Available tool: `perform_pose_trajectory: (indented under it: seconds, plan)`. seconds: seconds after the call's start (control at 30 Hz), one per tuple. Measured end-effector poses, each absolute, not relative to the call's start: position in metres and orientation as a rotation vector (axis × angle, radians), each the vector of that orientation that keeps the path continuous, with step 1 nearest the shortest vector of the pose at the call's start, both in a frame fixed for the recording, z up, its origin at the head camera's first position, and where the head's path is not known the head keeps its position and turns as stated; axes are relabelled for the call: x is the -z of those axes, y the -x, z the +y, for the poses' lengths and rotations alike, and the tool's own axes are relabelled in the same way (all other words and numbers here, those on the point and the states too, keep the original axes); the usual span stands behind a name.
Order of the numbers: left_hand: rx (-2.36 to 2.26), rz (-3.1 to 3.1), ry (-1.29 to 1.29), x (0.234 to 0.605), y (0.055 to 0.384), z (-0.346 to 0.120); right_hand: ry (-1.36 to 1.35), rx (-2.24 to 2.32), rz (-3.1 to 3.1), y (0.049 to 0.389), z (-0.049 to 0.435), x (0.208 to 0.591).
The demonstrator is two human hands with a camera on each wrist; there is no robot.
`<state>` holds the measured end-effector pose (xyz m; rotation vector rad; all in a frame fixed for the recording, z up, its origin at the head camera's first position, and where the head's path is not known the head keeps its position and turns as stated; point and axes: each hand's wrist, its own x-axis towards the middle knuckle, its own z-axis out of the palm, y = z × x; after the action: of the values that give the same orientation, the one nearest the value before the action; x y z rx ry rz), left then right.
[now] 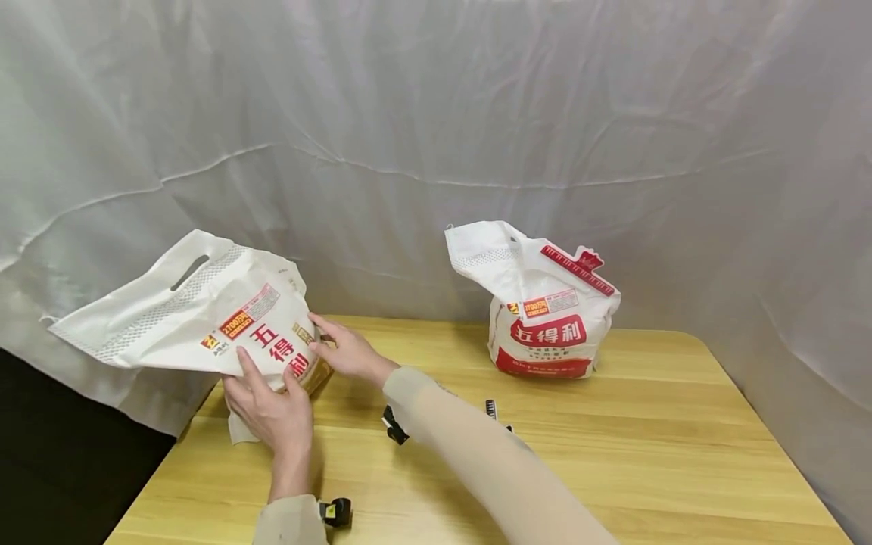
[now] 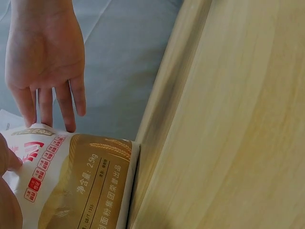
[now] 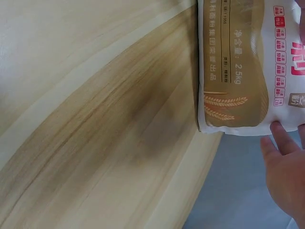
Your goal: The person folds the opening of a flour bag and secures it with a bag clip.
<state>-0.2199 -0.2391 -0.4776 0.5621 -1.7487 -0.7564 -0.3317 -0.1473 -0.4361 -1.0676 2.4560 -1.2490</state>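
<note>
A white flour bag (image 1: 266, 303) with red lettering and a gold-brown base (image 2: 95, 181) stands at the table's left end. Its top, with a slot handle (image 1: 189, 272), flops over to the left. My left hand (image 1: 272, 409) rests against the bag's lower front, its index finger and thumb spread apart; its other fingers are partly hidden. On the bag's right side my right hand (image 1: 350, 352) touches with extended fingers. From the left wrist, the right hand's (image 2: 47, 52) fingers look straight against the bag. In the right wrist view the right hand (image 3: 286, 176) touches the bag's side edge.
Another flour bag (image 1: 545, 341), red and white, stands at the back middle, its folded top held by a red clip (image 1: 579, 269). A small black-and-white item (image 1: 490, 409) shows behind my right forearm. A grey curtain (image 1: 436, 113) hangs behind the wooden table (image 1: 668, 424).
</note>
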Motion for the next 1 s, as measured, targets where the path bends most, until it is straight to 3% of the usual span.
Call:
perform_pose_trajectory:
  seconds: [0.63,1.0]
  plan:
    - [0.827,-1.699,-0.572,0.476,0.222,-0.24,0.951,1.198,2.493,0.333,-0.159,0.423]
    - [0.846,-1.683,-0.495,0.475,0.213,-0.248,1.141,1.047,2.582,0.327,-0.146,0.429]
